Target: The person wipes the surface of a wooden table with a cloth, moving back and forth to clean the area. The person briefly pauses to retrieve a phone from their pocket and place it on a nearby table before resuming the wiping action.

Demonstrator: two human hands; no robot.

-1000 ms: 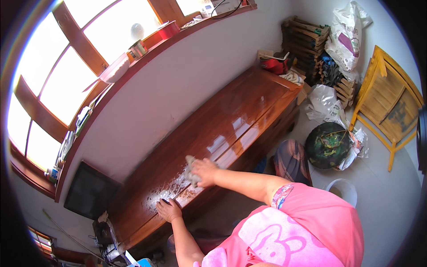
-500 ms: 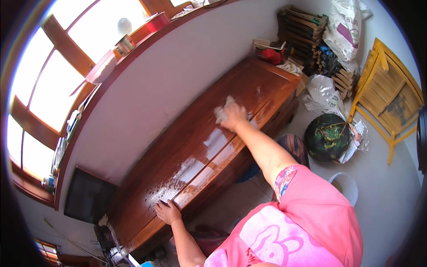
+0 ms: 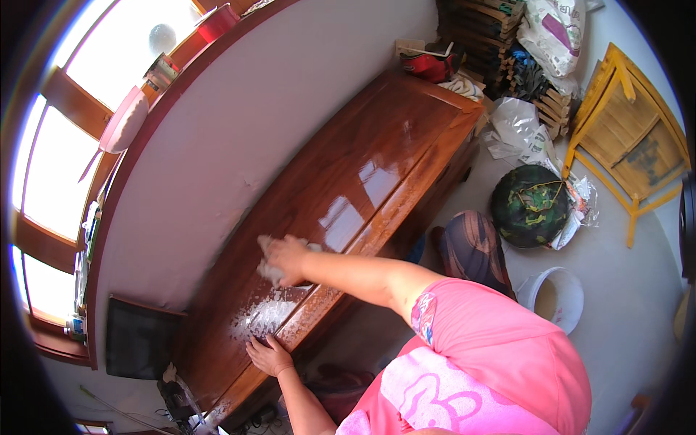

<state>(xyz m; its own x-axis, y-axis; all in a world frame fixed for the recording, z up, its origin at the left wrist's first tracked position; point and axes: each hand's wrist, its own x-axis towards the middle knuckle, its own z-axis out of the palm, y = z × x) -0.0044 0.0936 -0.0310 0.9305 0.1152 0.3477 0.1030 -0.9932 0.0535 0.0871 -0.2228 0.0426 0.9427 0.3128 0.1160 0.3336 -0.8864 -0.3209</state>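
A long reddish-brown wooden cabinet top (image 3: 319,192) stretches from lower left to upper right, wet and shiny, with white window reflections on it. My right hand (image 3: 288,259) presses a pale grey cloth (image 3: 270,270) against the wood, close to the wall side. Its fingers are closed over the cloth. My left hand (image 3: 270,355) lies flat near the front edge, fingers spread and holding nothing. Just beyond it is a patch of wet droplets (image 3: 261,319).
A dark screen (image 3: 141,337) stands by the wall at left. A red bag (image 3: 429,67) sits at the far end. On the floor at right are a white bucket (image 3: 557,299), a camouflage-patterned round bundle (image 3: 529,206) and a folded yellow wooden chair (image 3: 627,138). A windowsill (image 3: 177,80) holds several items.
My right hand has swept the cloth from the far right part of the cabinet top toward the left, nearer my left hand. My left hand stays at the front edge. The view has shifted slightly.
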